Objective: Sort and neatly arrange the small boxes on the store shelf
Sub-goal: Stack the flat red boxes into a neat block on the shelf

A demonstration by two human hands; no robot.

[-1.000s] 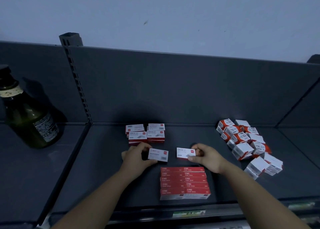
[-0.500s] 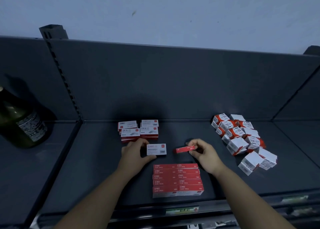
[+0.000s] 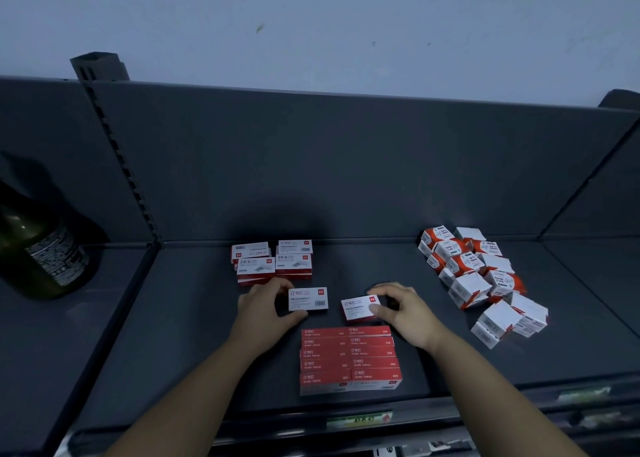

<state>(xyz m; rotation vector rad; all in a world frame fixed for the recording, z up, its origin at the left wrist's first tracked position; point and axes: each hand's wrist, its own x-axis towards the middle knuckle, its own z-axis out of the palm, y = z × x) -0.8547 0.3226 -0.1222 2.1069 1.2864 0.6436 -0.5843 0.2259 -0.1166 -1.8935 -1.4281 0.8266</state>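
My left hand (image 3: 265, 313) grips a small white-and-red staple box (image 3: 308, 299) by its left end, just above the dark shelf (image 3: 433, 363). My right hand (image 3: 401, 313) holds a second staple box (image 3: 358, 309), white face up and tilted. Right below both lies a neat block of red staple boxes (image 3: 349, 359) in two columns. Behind my left hand sits a small stack of 24/6 staple boxes (image 3: 273, 262).
A loose heap of white-and-orange paper-clip boxes (image 3: 478, 280) covers the shelf's right part. A dark green glass bottle (image 3: 41, 248) stands on the neighbouring shelf at the left. The shelf's back panel rises behind, and a price-tag rail (image 3: 360, 420) runs along the front edge.
The box in my right hand has turned from its red side to its white face up. My left hand keeps its box in nearly the same spot.
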